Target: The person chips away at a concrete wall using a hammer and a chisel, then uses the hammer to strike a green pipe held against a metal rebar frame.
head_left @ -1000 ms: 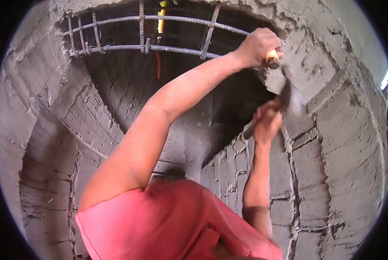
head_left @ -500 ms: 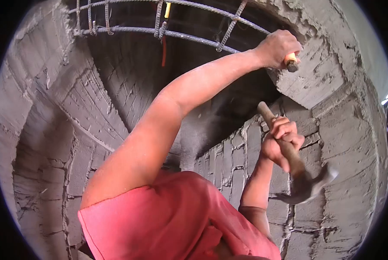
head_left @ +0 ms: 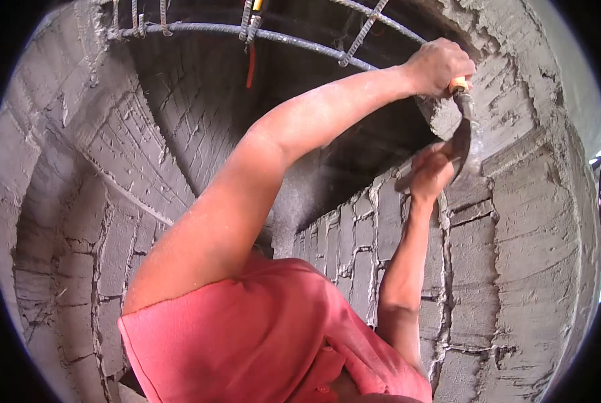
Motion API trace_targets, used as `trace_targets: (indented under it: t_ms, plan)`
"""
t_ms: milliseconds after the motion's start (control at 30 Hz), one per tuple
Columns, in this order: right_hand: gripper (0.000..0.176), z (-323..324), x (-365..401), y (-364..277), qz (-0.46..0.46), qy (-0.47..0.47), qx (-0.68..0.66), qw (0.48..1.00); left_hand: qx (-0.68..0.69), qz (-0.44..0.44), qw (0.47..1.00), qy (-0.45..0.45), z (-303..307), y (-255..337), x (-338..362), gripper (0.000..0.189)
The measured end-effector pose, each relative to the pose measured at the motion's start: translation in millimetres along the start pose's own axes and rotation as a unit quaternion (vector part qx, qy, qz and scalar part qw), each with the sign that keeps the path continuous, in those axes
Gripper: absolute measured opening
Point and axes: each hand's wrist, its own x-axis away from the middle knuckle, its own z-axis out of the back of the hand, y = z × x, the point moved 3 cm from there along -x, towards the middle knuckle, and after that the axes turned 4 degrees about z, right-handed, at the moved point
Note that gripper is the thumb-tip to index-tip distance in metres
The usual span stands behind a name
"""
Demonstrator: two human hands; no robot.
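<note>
Up at the right, my left hand [head_left: 440, 67] is wrapped round a chisel [head_left: 458, 83] with an orange-yellow grip. Only the grip's end shows; its other end is hidden behind my fist, close to the rough wall edge. My right hand [head_left: 429, 173], a little blurred, grips the wooden handle of a claw hammer [head_left: 467, 138]. The hammer's head is up against the chisel's butt end, and its claw curves down beside my right hand. Most of the handle is hidden by the fingers.
Steel rebar [head_left: 280, 39] crosses the dark opening at the top, with an orange-red strip [head_left: 250, 67] hanging from it. A grey brick wall [head_left: 472, 262] stands on the right. Rough mortared concrete [head_left: 129, 144] is on the left. My red shirt [head_left: 247, 336] fills the bottom.
My right hand has swung the claw hammer upward, bringing its head from low on the right to the chisel's end. My left hand stays closed on the chisel; the view has shifted slightly.
</note>
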Motion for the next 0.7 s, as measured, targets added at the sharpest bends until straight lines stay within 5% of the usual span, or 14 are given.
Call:
trace_targets:
  t_ms: [33, 100, 167, 233, 300, 333, 433, 467, 500, 533, 600, 633, 700]
  plan:
    - [0.067, -8.1, -9.9, -18.5, 0.016, -0.002, 0.000, 1.000, -0.022, -0.023, 0.999, -0.009, 0.4, -9.9, -6.6, 0.028]
    - [0.070, -17.6, 22.9, -73.8, 0.089, 0.108, -0.241, 0.960, -0.002, 0.014, 1.000, 0.002, 1.1, -0.5, 0.1, 0.029]
    - [0.075, -13.1, 33.2, -90.2, 0.300, 0.043, -0.284, 0.909, 0.012, 0.016, 1.000, -0.009, 4.6, -7.1, -5.4, 0.029]
    - [0.076, -18.9, 32.1, -79.9, 0.307, 0.063, -0.225, 0.922, 0.014, 0.012, 1.000, -0.003, 7.7, -11.1, -6.2, 0.029]
    - [0.056, -21.3, 9.7, 16.6, -0.077, 0.235, -0.113, 0.962, 0.030, 0.003, 1.000, 0.009, 5.4, -7.6, -5.3, 0.028]
    - [0.054, -16.8, -7.6, -11.4, 0.072, -0.043, 0.015, 0.996, 0.024, 0.008, 1.000, -0.014, 4.8, -8.7, -6.2, 0.025]
    - [0.061, -22.2, 18.3, -66.0, 0.028, 0.067, -0.147, 0.986, 0.042, -0.017, 0.999, -0.002, 13.2, -18.6, -15.2, 0.021]
    - [0.073, -15.4, 32.3, -59.4, 0.006, 0.155, -0.395, 0.905, 0.068, -0.012, 0.998, 0.001, 6.5, -8.6, -7.5, 0.021]
    - [0.079, -9.6, 33.1, -85.9, 0.171, 0.069, -0.240, 0.953, 0.063, -0.014, 0.998, 0.004, 7.7, -10.7, -9.5, 0.021]
    - [0.079, -15.8, 25.0, -94.9, 0.168, 0.066, -0.242, 0.953, 0.067, -0.012, 0.998, 0.003, 6.3, -9.3, -8.1, 0.021]
    - [0.069, -28.9, 21.2, -115.3, 0.375, 0.105, -0.253, 0.886, 0.075, -0.012, 0.997, -0.002, 4.1, -9.5, -6.3, 0.020]
    - [0.064, -21.8, 19.8, -63.0, 0.154, 0.151, -0.071, 0.974, 0.065, -0.018, 0.998, 0.000, 1.8, -11.1, -6.9, 0.020]
    - [0.052, -33.3, -4.1, -18.2, -0.003, 0.029, -0.086, 0.996, 0.063, -0.001, 0.998, -0.001, 1.0, -10.0, -3.6, 0.019]
